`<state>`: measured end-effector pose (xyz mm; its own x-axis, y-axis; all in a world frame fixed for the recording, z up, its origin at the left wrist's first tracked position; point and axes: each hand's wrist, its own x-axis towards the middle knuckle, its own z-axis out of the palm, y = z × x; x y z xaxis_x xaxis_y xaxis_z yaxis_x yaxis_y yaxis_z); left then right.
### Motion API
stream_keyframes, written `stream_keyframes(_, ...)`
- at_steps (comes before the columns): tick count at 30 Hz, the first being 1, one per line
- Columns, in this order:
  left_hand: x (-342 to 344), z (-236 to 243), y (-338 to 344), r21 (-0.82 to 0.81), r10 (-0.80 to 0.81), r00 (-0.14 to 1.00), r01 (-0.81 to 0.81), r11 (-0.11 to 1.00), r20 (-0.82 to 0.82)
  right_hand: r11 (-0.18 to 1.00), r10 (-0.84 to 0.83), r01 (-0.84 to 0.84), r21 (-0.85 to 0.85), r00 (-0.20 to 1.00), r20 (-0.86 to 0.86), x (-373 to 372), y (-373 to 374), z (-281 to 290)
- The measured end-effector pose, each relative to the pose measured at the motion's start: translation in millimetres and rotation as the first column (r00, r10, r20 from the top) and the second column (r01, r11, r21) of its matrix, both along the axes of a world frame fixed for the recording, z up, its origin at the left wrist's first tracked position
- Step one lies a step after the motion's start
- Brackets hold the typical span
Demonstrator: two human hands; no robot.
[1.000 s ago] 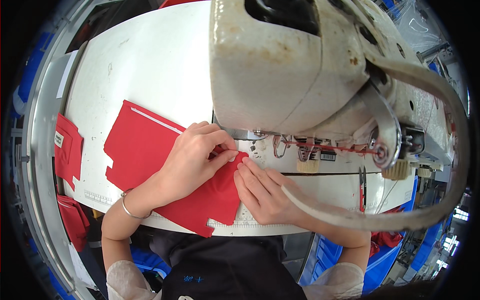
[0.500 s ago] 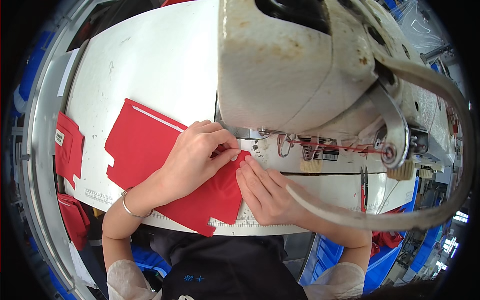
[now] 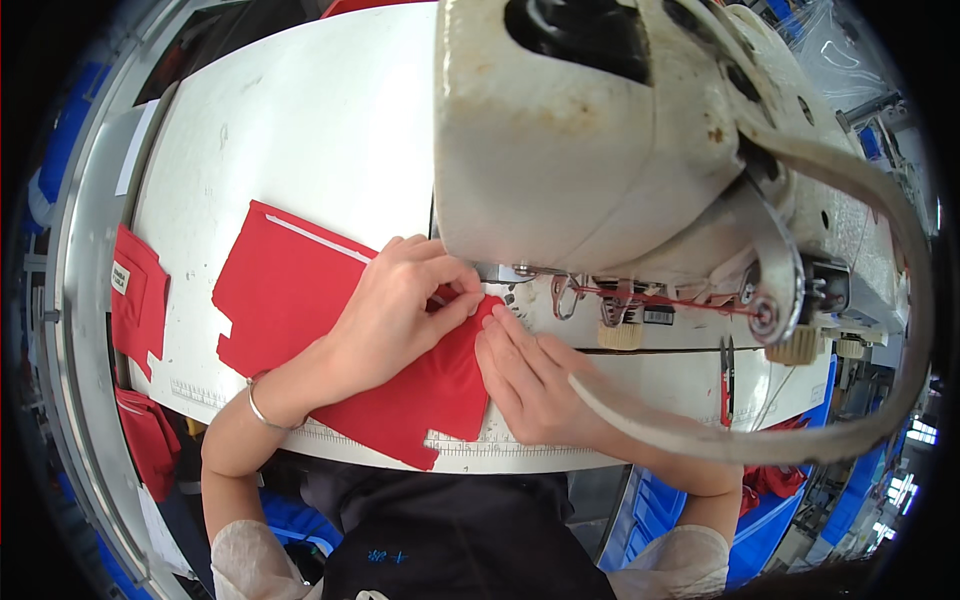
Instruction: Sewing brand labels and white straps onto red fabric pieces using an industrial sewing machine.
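Observation:
A piece of red fabric (image 3: 290, 290) with notched corners and a white strip along its far edge lies on the white table in front of me. My left hand (image 3: 405, 305) rests over it, thumb and forefinger pinched at its upper right edge. Close by, my right hand (image 3: 530, 375) has its fingers together, pressing the fabric's right corner between fingertips and thumb side. Just beyond the hands stands a white sewing machine (image 3: 560, 150); its presser foot (image 3: 617, 300) and red threads are to the right of the fabric corner.
On the left edge lie a folded red piece with a white label (image 3: 140, 300) and another red bundle (image 3: 148, 440). Red-handled thread snips (image 3: 727, 385) lie at right. A curved pale tube (image 3: 800, 445) arches over my right forearm. Blue bins (image 3: 655, 515) stand below the table.
Both hands and the red fabric have shifted very slightly to the right. The grip on the fabric looks the same.

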<state>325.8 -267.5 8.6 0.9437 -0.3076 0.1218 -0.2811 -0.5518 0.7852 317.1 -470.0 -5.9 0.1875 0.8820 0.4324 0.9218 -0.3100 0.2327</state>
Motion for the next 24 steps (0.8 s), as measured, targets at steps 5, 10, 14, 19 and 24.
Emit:
stream_keyframes(5,35.9,-0.1,-6.6,0.010,-0.023,1.000,0.023,1.000,0.010,0.994,-0.055,0.065,-0.086,0.991,0.118,20.0,-9.1,-1.5)
stream_keyframes(10,36.9,-1.7,0.0,-0.246,-0.044,0.999,0.050,0.968,0.030,0.996,-0.092,0.092,-0.006,0.992,-0.087,25.1,-10.9,-16.0)
stream_keyframes(14,39.0,-15.2,4.8,-0.194,0.001,0.998,-0.013,0.981,-0.058,0.997,-0.081,0.081,-0.007,0.994,-0.079,25.3,-8.7,-18.7)
stream_keyframes(19,44.4,-6.4,-5.3,-0.296,-0.069,0.998,0.068,0.953,0.005,0.992,-0.074,0.081,-0.092,0.995,0.068,74.0,16.8,-16.9)
stream_keyframes(24,42.9,-1.0,3.2,-0.262,-0.040,0.999,0.029,0.965,-0.037,0.992,0.005,0.020,-0.128,0.982,0.190,106.3,49.7,-23.0)
